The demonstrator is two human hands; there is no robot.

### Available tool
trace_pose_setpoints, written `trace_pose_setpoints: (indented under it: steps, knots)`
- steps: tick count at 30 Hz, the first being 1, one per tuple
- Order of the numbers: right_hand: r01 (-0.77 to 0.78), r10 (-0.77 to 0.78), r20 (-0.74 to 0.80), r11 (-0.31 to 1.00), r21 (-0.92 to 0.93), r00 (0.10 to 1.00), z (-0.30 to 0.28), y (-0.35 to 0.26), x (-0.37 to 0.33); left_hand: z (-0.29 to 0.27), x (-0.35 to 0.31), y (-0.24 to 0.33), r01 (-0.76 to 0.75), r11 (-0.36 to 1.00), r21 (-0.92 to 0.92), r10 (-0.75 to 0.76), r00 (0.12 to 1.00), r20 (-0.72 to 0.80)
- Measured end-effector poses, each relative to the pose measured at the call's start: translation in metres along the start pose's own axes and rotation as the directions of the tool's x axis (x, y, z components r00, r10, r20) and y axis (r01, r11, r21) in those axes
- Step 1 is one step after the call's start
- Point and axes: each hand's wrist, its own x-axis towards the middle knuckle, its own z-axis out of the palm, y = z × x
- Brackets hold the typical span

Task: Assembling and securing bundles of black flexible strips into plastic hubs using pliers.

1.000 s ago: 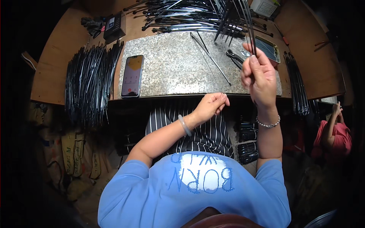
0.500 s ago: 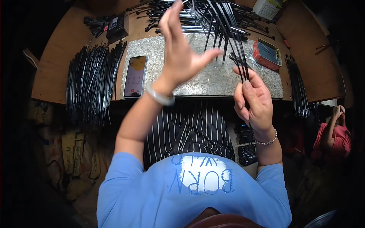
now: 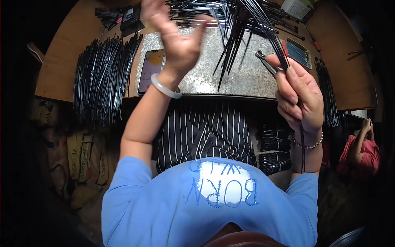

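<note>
My right hand (image 3: pixel 302 92) is closed around a bunch of long, thin black strips (image 3: pixel 269 35). They fan up and away to the far middle, and some ends hang down over the stone slab; one thin end trails below the hand along my wrist. Against the same fingers rests a small dark plier-like tool (image 3: pixel 266 62) with a bit of red on it. My left hand (image 3: pixel 179 45) is raised above the slab's left part, fingers spread and smeared by motion, with nothing seen in it. Its wrist wears a pale bangle (image 3: pixel 164 87).
A speckled stone slab (image 3: pixel 197 78) lies on the wooden desk. Beside it are a phone (image 3: pixel 151 72), a thick pile of black strips (image 3: pixel 101 78), a black box (image 3: pixel 132 20) and a red tin (image 3: pixel 297 53). More strips lie behind. Another person (image 3: pixel 360 152) sits at far right.
My right hand has moved right and nearer, its strips now bunched and spread more widely. My left hand has shifted left, away from the strips, staying open.
</note>
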Motion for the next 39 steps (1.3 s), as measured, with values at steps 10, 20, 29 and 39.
trace_pose_setpoints:
  steps: [10,20,29,39]
  knots:
    - [0.092,-0.071,0.059,0.789,-0.608,0.996,-0.033,0.05,-0.023,0.035,-0.011,-0.029,0.831,0.078,-0.551,-0.651,0.461,0.603]
    - [-0.224,0.113,-0.252,-0.216,-0.951,0.961,-0.13,0.197,-0.026,0.029,-0.071,-0.014,0.504,0.855,0.124,-0.369,0.423,0.827]
    - [0.135,-0.33,0.077,0.155,-0.979,0.941,-0.1,0.096,0.067,0.015,-0.085,-0.012,0.343,0.937,0.07,-0.283,0.621,0.731]
    - [0.314,-0.144,0.282,0.318,-0.895,0.949,-0.126,0.109,0.103,0.022,-0.087,-0.018,0.266,0.937,-0.226,-0.167,0.91,0.378]
